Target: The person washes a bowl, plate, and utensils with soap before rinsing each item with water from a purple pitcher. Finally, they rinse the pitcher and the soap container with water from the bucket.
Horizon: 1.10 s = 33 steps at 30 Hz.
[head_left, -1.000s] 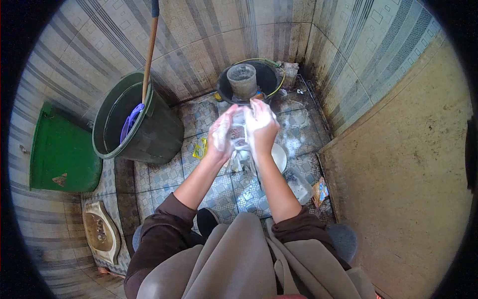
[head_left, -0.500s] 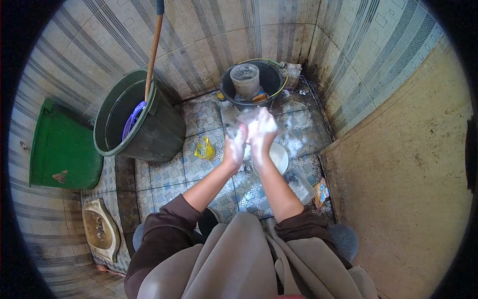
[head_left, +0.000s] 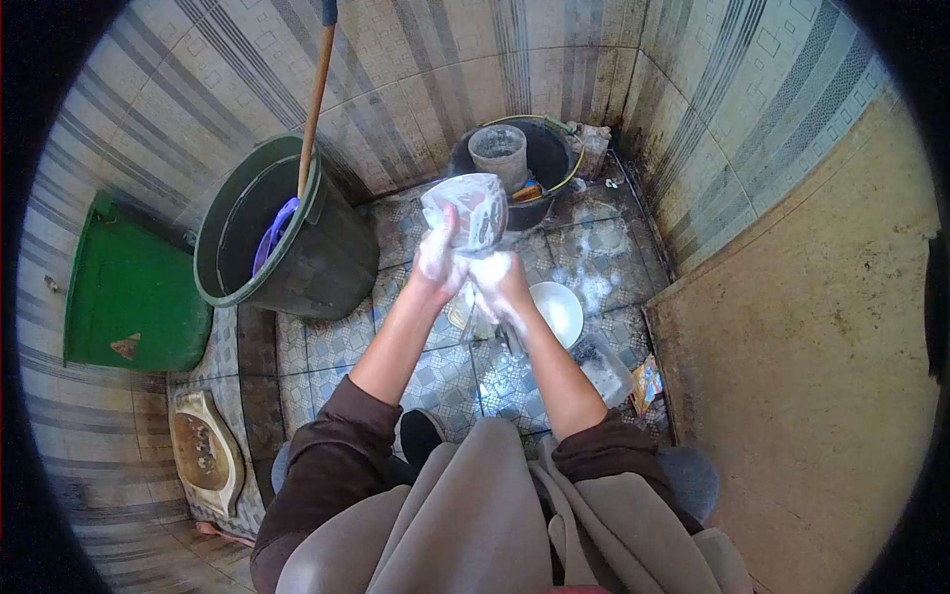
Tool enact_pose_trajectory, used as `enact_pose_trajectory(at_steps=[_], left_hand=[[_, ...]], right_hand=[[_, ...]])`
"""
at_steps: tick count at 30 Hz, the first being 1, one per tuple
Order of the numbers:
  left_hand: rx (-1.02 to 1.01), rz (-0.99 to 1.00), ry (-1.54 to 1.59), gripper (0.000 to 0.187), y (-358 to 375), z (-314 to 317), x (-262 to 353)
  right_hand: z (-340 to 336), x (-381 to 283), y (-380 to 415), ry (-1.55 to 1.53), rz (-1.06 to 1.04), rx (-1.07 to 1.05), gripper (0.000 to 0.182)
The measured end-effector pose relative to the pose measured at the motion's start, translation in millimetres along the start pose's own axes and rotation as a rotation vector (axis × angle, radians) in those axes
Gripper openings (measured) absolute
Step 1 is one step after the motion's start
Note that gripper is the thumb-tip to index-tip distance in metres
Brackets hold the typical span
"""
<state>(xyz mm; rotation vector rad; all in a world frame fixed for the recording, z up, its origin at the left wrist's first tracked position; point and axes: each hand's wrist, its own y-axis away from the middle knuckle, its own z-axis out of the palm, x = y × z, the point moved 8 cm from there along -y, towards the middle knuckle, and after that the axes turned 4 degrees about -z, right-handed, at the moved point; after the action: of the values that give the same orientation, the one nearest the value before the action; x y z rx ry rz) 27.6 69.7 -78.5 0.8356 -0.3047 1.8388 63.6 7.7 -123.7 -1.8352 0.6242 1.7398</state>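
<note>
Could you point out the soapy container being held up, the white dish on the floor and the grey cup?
Soapy container (head_left: 479,211): head view, middle of its foamy side.
White dish (head_left: 561,311): head view, inner surface.
Grey cup (head_left: 500,170): head view, outer wall.

Here in the middle, the left hand (head_left: 438,261) grips what looks like a clear container (head_left: 475,206), streaked with foam, while the right hand (head_left: 502,278) sits close against its lower end, lathered white too. Below them on the wet tiles, there's a white bowl (head_left: 560,314), with a clear tub (head_left: 602,369) just beside it. Up beyond, a grey pot (head_left: 498,155) stands in the black basin (head_left: 556,153), and over left, a wooden handle (head_left: 316,109) leans in the big green bucket (head_left: 336,252).
</note>
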Motion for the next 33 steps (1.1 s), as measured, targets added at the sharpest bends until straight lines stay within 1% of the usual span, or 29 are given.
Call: enact_pose_trajectory(at_steps=[2,3,4,6,7,8,9,10,11,12,13,14,15,16,17,18,20,21,22,24,26,27,28,29,30,31,32,33], left_hand=[[0.039,-0.071,0.016,0.044,4.0,2.3,7.0],[0.055,-0.038,-0.007,0.046,6.1,4.7,13.8],[0.025,-0.034,0.052,0.044,7.5,9.3,20.3],[-0.042,0.167,0.094,0.041,4.3,13.1,54.5],[0.002,0.254,0.101,0.038,7.5,12.1,74.1],[0.044,0.338,0.103,0.036,11.1,9.6,92.4],[0.115,0.34,0.116,0.035,10.8,-0.1,98.9],[0.213,0.414,0.049,0.036,7.5,-15.0,100.5],[0.254,0.382,0.055,0.036,1.1,-33.4,91.3],[0.294,0.349,0.062,0.036,-3.2,-51.9,80.3],[0.312,0.243,0.098,0.039,-10.8,-66.1,56.5],[0.38,0.288,0.067,0.041,-1.2,-46.0,37.9],[0.391,0.32,-0.241,0.04,3.0,-34.5,22.3],[0.372,0.222,-0.369,0.032,-1.4,-33.6,-2.1],[0.403,0.149,-0.497,0.023,1.0,-24.7,-20.5],[0.282,0.281,-0.448,0.02,-3.5,-24.8,-21.7],[0.226,0.231,-0.312,0.023,-12.1,-34.2,-18.5],[0.321,0.165,-0.386,0.025,-11.0,-41.9,-13.1],[0.298,0.193,-0.414,0.028,-15.0,-48.7,-4.5],[0.357,0.166,-0.558,0.029,-17.0,-57.8,16.5],[0.364,0.047,-0.67,0.03,-15.6,-59.3,32.5],[0.316,-0.015,-0.792,0.03,-14.2,-54.2,35.9],[0.316,-0.015,-0.8,0.03,-12.0,-54.3,36.3],[0.187,-0.056,-0.912,0.031,-11.5,-45.5,26.3],[0.052,-0.097,-1.02,0.032,-10.0,-36.3,12.4],[-0.034,-0.063,-1.066,0.034,-13.4,-41.2,-10.2],[-0.123,-0.029,-1.11,0.036,-14.5,-43.7,-36.4],[-0.175,-0.148,-1.097,0.037,-1.0,-28.7,-55.2]], right_hand=[[3.8,-7.9,3.4,-0.145,0.029,0.021,0.019],[7.5,-2.6,2.0,-0.165,-0.05,-0.024,0.017],[7.1,-1.8,4.3,-0.161,-0.046,-0.028,0.017],[32.8,17.9,19.0,-0.364,0.28,-0.292,0.016],[32.3,13.3,31.6,-0.266,0.369,-0.422,0.016],[33.0,13.4,38.3,-0.168,0.357,-0.567,0.017],[32.5,15.7,39.3,-0.197,0.359,-0.533,0.019],[32.4,19.8,40.5,-0.224,0.361,-0.499,0.022],[38.2,26.9,40.3,-0.23,0.365,-0.499,0.022],[30.4,26.2,27.5,0.045,0.155,-0.313,0.024],[20.5,17.7,19.1,0.32,-0.06,-0.12,0.026],[21.8,23.6,16.1,0.321,-0.061,-0.117,0.026],[12.1,31.2,11.9,0.328,-0.005,0.011,0.027],[1.9,35.4,9.3,0.334,0.05,0.137,0.028],[-3.5,34.8,10.0,0.322,0.192,0.107,0.025],[-4.7,30.1,8.6,0.324,0.189,0.106,0.025],[2.2,6.3,5.9,0.617,-0.018,-0.031,0.024],[8.0,1.3,9.6,0.685,-0.039,-0.168,0.023],[5.9,7.4,12.4,0.691,-0.04,-0.174,0.023],[29.7,43.2,29.8,0.762,0.048,-0.67,0.025],[1.2,49.9,34.5,0.671,0.331,-0.74,0.045],[-9.5,53.0,17.1,0.417,0.203,-0.543,0.038],[-36.1,0.9,7.5,0.419,0.196,-0.341,0.038],[-61.8,-23.6,4.9,0.285,0.311,-0.036,0.04],[-81.9,-56.3,4.5,0.261,0.225,0.196,0.042],[-95.6,-30.7,-18.9,0.309,-0.029,0.385,0.041],[-106.0,-58.7,-13.7,0.465,-0.225,0.57,0.036],[-103.2,-62.5,-12.1,0.573,-0.272,0.596,0.032]])
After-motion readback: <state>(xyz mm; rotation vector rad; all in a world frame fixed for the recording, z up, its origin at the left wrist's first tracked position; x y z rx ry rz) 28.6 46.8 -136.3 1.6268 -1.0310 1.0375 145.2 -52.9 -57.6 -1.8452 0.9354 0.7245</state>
